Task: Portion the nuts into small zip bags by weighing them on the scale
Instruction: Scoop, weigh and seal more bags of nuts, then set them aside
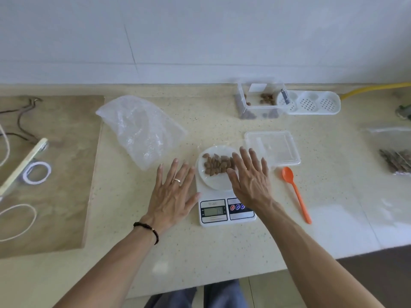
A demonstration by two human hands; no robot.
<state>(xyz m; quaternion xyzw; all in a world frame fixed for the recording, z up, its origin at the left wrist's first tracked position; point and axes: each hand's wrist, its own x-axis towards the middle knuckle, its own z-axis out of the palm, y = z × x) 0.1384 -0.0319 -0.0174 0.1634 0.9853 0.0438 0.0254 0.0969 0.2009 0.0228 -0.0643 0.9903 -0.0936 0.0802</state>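
Observation:
A white digital scale (222,211) stands on the counter with a white plate (213,181) on its platform. A pile of brown nuts (216,166) lies on the plate. My left hand (172,196) is spread flat, fingers straight, just left of the scale. My right hand (251,178) hovers with straight fingers over the plate's right side and the scale's buttons. Neither hand holds anything. A clear box (259,101) with more nuts stands at the back. Its clear lid (272,147) lies right of the plate. An orange spoon (295,192) lies right of the scale.
A crumpled clear plastic bag (140,130) lies at the back left. A white three-cup holder (311,105) stands beside the box. A zip bag with nuts (395,161) lies at the far right. A brown mat (49,172) with rubber bands covers the left. The counter's front edge runs close to me.

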